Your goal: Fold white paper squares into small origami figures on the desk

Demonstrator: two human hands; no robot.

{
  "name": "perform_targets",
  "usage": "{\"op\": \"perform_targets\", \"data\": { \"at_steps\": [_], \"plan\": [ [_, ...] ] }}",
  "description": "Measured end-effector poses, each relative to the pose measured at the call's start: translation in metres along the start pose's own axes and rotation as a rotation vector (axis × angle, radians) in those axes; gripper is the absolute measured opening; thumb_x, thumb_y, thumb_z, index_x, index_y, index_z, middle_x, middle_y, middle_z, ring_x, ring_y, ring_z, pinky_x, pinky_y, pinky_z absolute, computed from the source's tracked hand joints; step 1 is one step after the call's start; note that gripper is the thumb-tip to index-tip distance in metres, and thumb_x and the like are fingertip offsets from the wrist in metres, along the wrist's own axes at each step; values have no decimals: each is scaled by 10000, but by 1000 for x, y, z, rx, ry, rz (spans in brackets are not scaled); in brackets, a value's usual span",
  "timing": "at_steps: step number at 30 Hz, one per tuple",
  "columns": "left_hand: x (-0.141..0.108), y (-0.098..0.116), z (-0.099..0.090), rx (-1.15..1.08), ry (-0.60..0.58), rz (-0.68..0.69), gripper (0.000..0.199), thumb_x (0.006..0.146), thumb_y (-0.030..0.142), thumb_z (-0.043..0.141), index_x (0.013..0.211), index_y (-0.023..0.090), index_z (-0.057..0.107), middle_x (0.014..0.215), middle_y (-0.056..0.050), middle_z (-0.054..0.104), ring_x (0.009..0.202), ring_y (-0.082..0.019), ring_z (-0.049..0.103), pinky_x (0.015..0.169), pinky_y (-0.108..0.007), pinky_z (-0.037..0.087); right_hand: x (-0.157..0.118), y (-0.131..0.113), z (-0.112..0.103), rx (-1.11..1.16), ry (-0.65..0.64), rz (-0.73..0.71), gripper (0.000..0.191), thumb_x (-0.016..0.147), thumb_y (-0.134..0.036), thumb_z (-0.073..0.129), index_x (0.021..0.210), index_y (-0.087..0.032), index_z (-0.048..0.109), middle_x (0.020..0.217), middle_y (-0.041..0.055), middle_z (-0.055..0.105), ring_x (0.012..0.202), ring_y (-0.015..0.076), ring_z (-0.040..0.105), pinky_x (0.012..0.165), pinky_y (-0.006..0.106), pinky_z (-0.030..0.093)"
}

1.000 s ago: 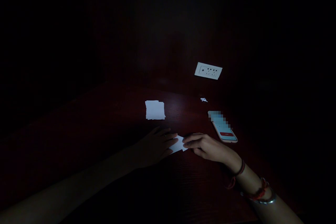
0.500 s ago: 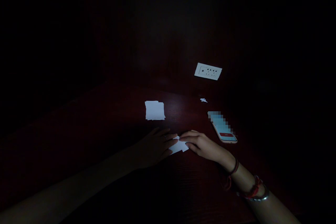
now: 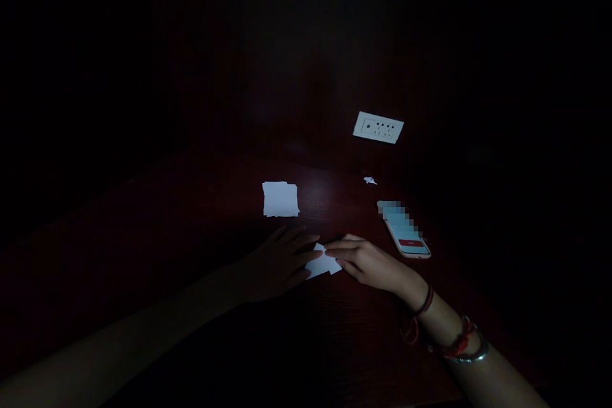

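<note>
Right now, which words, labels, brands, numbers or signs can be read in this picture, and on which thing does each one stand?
No text can be read.
Phone: largely covered by blur squares; the mark on its red bar is too small.
Paper pile and nearer paper: no writing shows.
Wall socket: holes, no readable words.

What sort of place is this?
Probably a very dim room, perhaps at home or in an office: there's a reddish table, a power socket behind it, and a phone lying on top.
</note>
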State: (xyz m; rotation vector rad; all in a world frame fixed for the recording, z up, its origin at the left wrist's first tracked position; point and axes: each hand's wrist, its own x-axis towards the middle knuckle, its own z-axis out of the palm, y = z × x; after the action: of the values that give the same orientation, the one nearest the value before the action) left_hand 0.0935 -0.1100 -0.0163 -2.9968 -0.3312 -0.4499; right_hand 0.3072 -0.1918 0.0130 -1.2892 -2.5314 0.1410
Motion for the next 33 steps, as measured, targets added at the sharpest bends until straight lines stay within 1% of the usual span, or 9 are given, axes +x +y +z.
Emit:
{"op": "perform_targets", "data": {
  "at_steps": [4,9,14,22,27,31,33],
  "plan": [
    [0,1,-4,-45,-37,4,393,884,339,339,1264,246,313,1301,-3,352,1202,-234,246,985,-429,144,1,-2,-1,-2,0,-1,306,798,-85,431,1067,-172,547,1087,50,562,960,154,486,853,309,399],
    [0,-5,5,-34,-19,2,438,876,358,340,1286,222,269,1294,-16,365,1178,-229,283,985,-416,116,1,0,0,5,8,-9,310,792,-70,422,1054,-164,556,1090,56,561,964,149,486,860,305,395],
    [2,-8,12,-15,14,19,390,889,332,308,1264,226,313,1269,0,402,1163,-217,301,987,-401,96,1,1,2,8,5,-15,309,780,-52,417,1034,-144,566,1068,52,574,948,141,491,851,281,398],
    [5,-3,5,-24,29,-9,355,884,271,309,1233,230,352,1237,9,431,1115,-215,347,970,-408,141,3,-1,0,-27,1,3,300,778,-59,419,1021,-132,580,1057,60,583,942,149,499,854,292,394],
    [7,-2,2,-42,21,-8,333,878,247,312,1201,226,388,1212,-1,450,1081,-205,383,953,-390,187,2,-1,-1,-50,-2,42,275,776,-82,439,979,-161,605,1030,47,603,947,163,502,848,318,395],
    [6,-2,2,-43,27,-25,326,877,247,312,1192,229,397,1202,-4,460,1073,-205,393,960,-404,168,-3,-3,-6,-74,-42,65,284,769,-99,460,1013,-160,592,1024,49,607,963,167,499,849,313,397],
    [4,-1,2,-45,40,-28,327,878,254,313,1194,233,394,1204,-1,459,1081,-201,391,964,-407,158,-8,-4,-10,-79,-69,66,281,766,-92,459,998,-167,597,1011,44,612,965,165,500,844,304,400]
  ]
}}
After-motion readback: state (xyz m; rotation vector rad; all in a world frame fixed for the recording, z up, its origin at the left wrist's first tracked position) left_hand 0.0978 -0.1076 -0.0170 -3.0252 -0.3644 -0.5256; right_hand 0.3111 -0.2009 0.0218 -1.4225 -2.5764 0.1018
